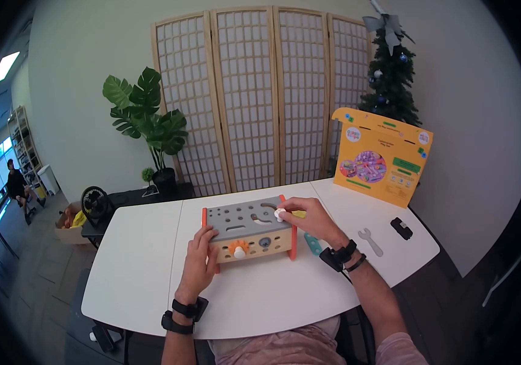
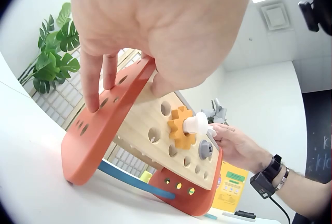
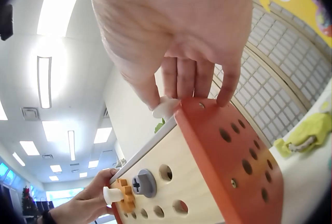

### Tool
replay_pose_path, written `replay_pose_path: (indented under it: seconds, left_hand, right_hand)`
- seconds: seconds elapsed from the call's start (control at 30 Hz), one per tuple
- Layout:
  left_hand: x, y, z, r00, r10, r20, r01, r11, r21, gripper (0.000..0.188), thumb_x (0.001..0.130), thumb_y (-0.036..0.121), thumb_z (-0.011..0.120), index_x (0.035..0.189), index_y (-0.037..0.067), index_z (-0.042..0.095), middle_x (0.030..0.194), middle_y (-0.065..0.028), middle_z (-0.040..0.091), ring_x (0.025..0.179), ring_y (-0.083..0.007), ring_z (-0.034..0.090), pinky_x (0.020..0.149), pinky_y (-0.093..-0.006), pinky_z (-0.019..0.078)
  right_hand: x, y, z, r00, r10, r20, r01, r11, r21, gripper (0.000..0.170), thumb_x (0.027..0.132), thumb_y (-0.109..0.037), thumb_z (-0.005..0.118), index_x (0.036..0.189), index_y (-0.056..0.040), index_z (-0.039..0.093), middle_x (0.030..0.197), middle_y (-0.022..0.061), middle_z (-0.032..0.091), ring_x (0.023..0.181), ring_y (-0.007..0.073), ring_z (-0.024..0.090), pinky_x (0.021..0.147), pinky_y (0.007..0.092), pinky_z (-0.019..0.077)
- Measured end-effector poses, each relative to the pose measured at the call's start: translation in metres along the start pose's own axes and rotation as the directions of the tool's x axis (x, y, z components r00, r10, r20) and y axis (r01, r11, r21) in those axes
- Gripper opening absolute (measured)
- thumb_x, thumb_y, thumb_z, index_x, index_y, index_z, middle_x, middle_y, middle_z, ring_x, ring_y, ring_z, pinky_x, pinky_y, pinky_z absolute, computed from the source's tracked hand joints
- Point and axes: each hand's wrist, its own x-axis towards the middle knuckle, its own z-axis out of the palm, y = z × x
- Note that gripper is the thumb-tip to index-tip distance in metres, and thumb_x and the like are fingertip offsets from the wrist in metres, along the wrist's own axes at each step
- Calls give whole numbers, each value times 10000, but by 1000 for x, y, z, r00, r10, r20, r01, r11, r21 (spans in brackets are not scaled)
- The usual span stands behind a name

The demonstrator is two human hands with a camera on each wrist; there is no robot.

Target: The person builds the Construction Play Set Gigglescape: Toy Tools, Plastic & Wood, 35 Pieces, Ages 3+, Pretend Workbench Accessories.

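Observation:
A toy workbench (image 1: pixel 230 218), with a grey holed top, wooden front and red end panels, stands on the white table. My left hand (image 1: pixel 196 261) grips its left end, fingers on the red panel (image 2: pixel 111 112) and thumb against the wooden front. Over the top's right end, my right hand (image 1: pixel 310 219) pinches a white plastic peg (image 3: pixel 165 108) between thumb and fingers. The peg's lower end is hidden. On the front are an orange gear (image 2: pixel 179 130) with a white peg (image 2: pixel 197 124) through it and a grey cross-slot screw (image 3: pixel 145 183).
Right of the bench lie a teal strip (image 1: pixel 313 244), a grey toy wrench (image 1: pixel 370 242) and a black object (image 1: pixel 401 229). A yellow-green piece (image 3: pixel 306 136) is behind my right hand. A yellow box (image 1: pixel 382 158) stands at the table's back right.

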Motion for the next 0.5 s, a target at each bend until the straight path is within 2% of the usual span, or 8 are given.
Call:
replay_pose_path:
  seconds: [0.03, 0.23, 0.3, 0.43, 0.5]
  left_hand:
    - [0, 0, 0, 1000, 17, 4, -17, 999, 29, 402, 1108, 88, 588, 1504, 32, 548, 1672, -174, 470, 1390, -352, 559, 1111, -404, 523]
    - [1, 1, 1, 1000, -15, 12, 14, 1000, 20, 398, 1110, 92, 584, 1502, 35, 547, 1672, -172, 467, 1396, -355, 554, 1119, -407, 519]
    - [0, 1, 1, 1000, -17, 12, 17, 1000, 14, 396, 1110, 92, 584, 1501, 36, 547, 1672, -172, 467, 1396, -355, 554, 1121, -407, 518]
    - [0, -1, 1, 1000, -9, 6, 9, 1000, 3, 397, 1109, 90, 586, 1500, 38, 546, 1669, -170, 469, 1395, -356, 556, 1125, -406, 516]
    - [1, 1, 1, 1000, -16, 8, 16, 1000, -2, 398, 1108, 89, 587, 1501, 39, 546, 1670, -170, 468, 1395, -356, 556, 1128, -409, 514]
  right_hand:
    - [0, 1, 1, 1000, 3, 1, -3, 1000, 0, 283, 1050, -202, 794, 1259, -11, 801, 1178, 98, 832, 1164, 202, 777, 1072, 351, 581]
    - [2, 9, 6, 1000, -3, -16, 3, 999, 44, 223, 1028, -193, 828, 1167, -22, 798, 1125, 79, 823, 1153, 182, 767, 1053, 346, 583]
    - [6, 20, 9, 998, -42, -42, 44, 998, 39, 249, 996, -206, 867, 1136, -27, 766, 1105, 45, 795, 1135, 170, 750, 1055, 346, 576]
    - [6, 22, 13, 993, -96, -68, 95, 995, -20, 272, 968, -189, 891, 1128, -33, 735, 1133, 39, 763, 1129, 168, 729, 1066, 349, 566]
    - [2, 16, 18, 987, -76, -140, 88, 992, 85, 304, 928, -193, 914, 1101, -39, 717, 1110, 59, 755, 1089, 154, 716, 1016, 339, 575]
